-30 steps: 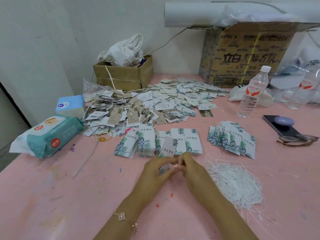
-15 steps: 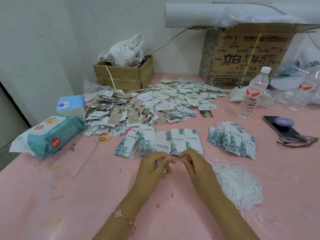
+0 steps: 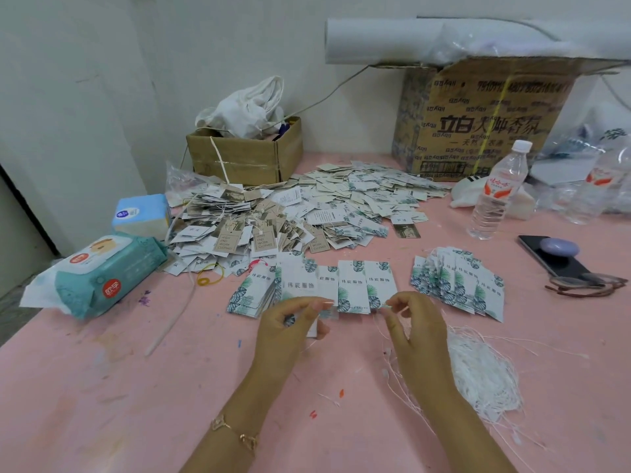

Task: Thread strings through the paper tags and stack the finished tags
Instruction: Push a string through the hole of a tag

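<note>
Near the front edge of the pink worktop (image 3: 102,387), two hands hover side by side; the left hand (image 3: 290,327) curls round a mostly hidden paper tag (image 3: 312,332); the right hand (image 3: 415,327), just right of it, pinches a white string (image 3: 384,349) hanging toward the front edge; the string pile (image 3: 485,373) lies nearest the right hand; stacked tags (image 3: 355,288) lie just behind both.

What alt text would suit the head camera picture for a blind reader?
Two hands work over a pink table: the left hand holds a paper tag and the right hand pinches a white string. Leaf-printed tags lie in rows beyond, a pile of strings to the right, and a big heap of tags farther back.
</note>
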The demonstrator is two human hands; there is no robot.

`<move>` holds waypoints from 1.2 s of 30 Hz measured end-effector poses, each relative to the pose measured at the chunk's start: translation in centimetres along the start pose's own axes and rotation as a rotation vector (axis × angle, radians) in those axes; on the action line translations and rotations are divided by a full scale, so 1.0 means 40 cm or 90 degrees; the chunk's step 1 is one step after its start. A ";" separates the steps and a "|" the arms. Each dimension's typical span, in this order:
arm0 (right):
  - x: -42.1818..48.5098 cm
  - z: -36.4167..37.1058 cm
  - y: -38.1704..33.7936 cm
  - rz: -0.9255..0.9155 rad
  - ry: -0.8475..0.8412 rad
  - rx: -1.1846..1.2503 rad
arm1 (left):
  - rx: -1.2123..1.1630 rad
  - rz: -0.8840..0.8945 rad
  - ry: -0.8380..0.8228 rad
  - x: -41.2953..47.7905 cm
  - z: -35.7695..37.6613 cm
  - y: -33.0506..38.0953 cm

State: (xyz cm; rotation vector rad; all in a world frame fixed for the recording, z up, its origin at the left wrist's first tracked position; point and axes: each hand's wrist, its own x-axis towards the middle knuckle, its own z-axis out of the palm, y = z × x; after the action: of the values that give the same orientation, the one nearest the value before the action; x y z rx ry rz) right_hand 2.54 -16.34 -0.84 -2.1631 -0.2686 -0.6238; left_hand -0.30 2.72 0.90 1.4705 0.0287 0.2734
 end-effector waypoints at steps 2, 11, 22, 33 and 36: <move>-0.007 -0.002 -0.019 -0.035 -0.070 0.084 | 0.014 -0.039 -0.057 -0.005 0.010 -0.002; -0.022 0.022 -0.052 -0.166 -0.045 0.110 | 0.010 -0.092 -0.227 -0.013 0.016 -0.014; -0.021 0.016 -0.061 -0.156 -0.036 0.133 | 0.019 -0.107 -0.243 -0.011 0.015 -0.016; -0.021 0.029 -0.058 -0.054 -0.033 0.155 | 0.035 -0.111 -0.248 -0.006 0.018 -0.029; -0.016 0.023 -0.053 -0.005 -0.022 0.168 | 0.010 -0.091 -0.287 -0.008 0.016 -0.035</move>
State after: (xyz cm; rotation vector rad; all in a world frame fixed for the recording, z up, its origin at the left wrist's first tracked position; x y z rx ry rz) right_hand 1.48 -14.29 -0.21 -1.9212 -0.3569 -0.5242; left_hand -0.25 1.92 -0.44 1.5086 -0.2270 -0.1774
